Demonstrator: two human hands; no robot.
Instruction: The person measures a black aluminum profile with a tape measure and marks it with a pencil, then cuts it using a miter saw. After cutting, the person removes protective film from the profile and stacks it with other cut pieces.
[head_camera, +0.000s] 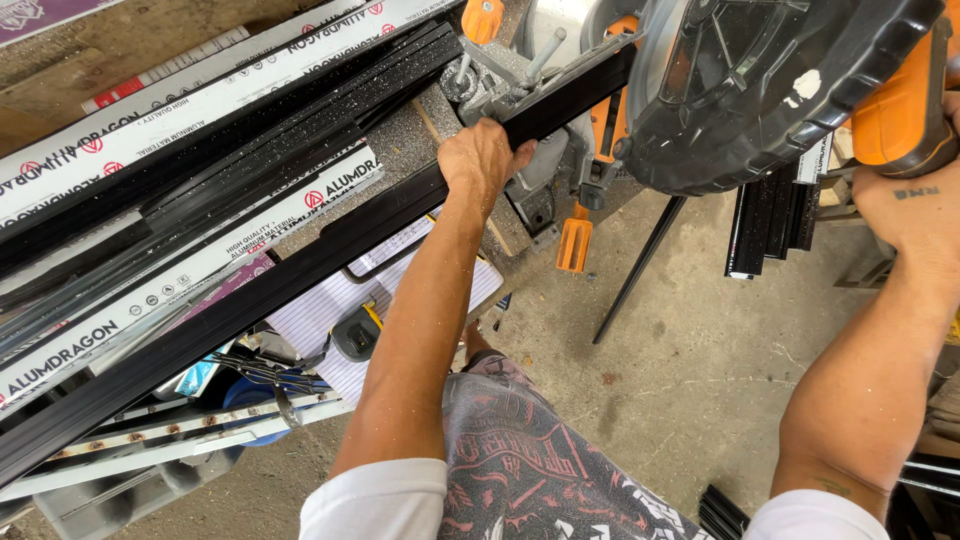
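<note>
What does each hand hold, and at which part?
The left hand grips the long black bar near its saw end. The right hand is on the saw's orange handle.

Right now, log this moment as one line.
left hand: grips black profile | right hand: on orange saw handle | saw guard: over profile

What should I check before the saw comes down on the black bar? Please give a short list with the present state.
1. Left hand presses the black bar on the saw table: ok.
2. Left hand beside the blade guard, not under it: ok.
3. Right hand grips the orange handle: ok.
4. Clamp tight on the bar: cannot tell.
5. Blade lined up with a cut mark: cannot tell.
6. Long end of the bar rests on stacked profiles: ok.
</note>
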